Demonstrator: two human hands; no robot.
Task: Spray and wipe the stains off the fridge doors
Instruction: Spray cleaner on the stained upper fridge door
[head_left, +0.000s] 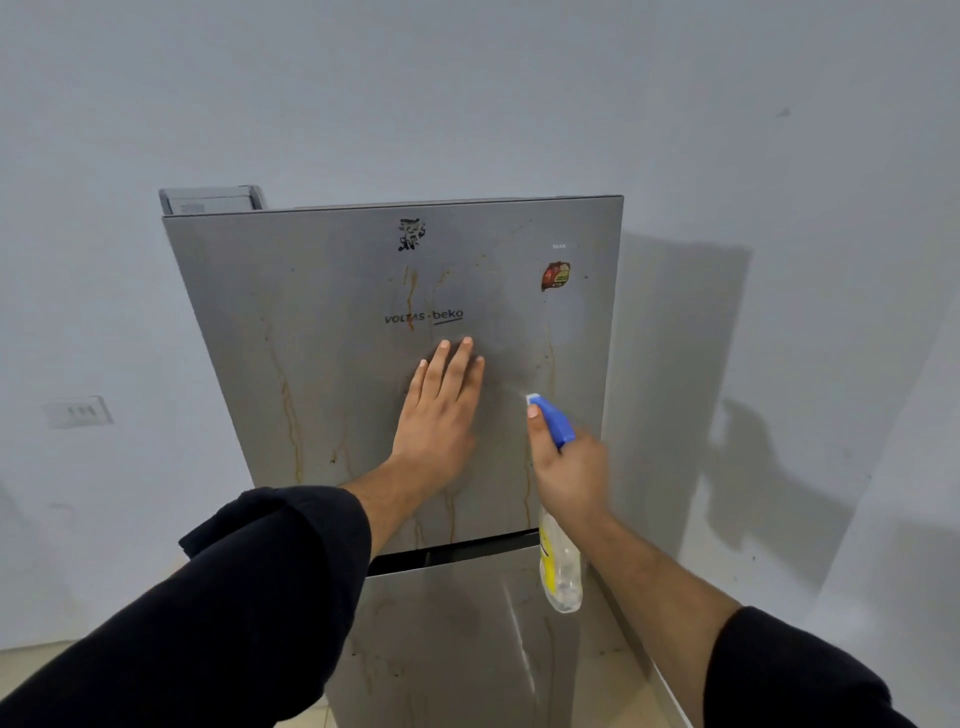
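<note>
The grey upper fridge door (322, 364) fills the middle of the view, streaked with orange-brown drip stains (291, 415) down its left, centre and right. My left hand (441, 410) lies flat against it, fingers together, just below the brand lettering. My right hand (569, 462) grips a clear spray bottle (561, 566) with a blue trigger head (553, 418); the nozzle points at the door, right of my left hand. The lower door (457, 639) below the gap also carries faint streaks. No cloth is visible.
A black scribble mark (412, 235) and a red-brown sticker (556, 275) sit near the door's top. A grey box (210, 200) stands on the fridge's top left. White walls surround the fridge; a switch plate (78, 412) is on the left wall.
</note>
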